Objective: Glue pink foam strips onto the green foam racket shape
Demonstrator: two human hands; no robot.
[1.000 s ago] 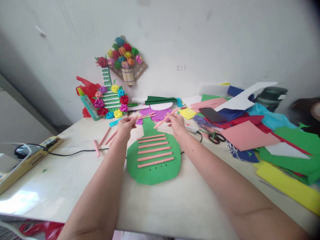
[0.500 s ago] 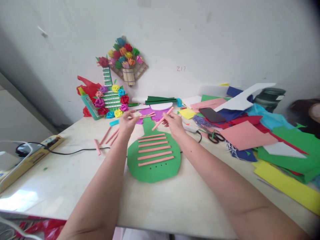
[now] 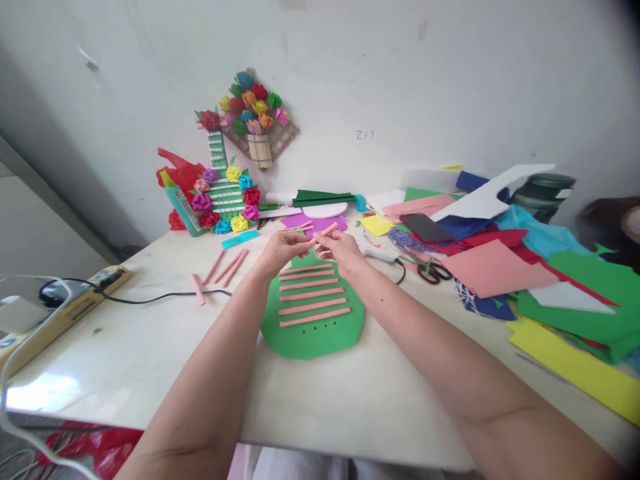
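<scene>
My left hand (image 3: 283,251) and my right hand (image 3: 341,249) meet above the neck of a green vase-shaped paper cutout (image 3: 313,328). Both hands pinch a short pink paper stick (image 3: 326,231) between their fingertips. Several pink sticks (image 3: 312,303) lie in rows across the cutout's body. More loose pink sticks (image 3: 227,267) rest on the table to the left of my left hand.
A heap of coloured paper sheets (image 3: 505,270), a phone (image 3: 425,228) and scissors (image 3: 434,271) fill the right side. Paper flower crafts (image 3: 227,200) lean on the wall behind. A glue gun (image 3: 380,253) with a black cord and a power strip (image 3: 75,303) lie on the table.
My hands have come together over the cutout's neck. The left hand has let go of its earlier sticks, and both now hold the stick the right hand carried.
</scene>
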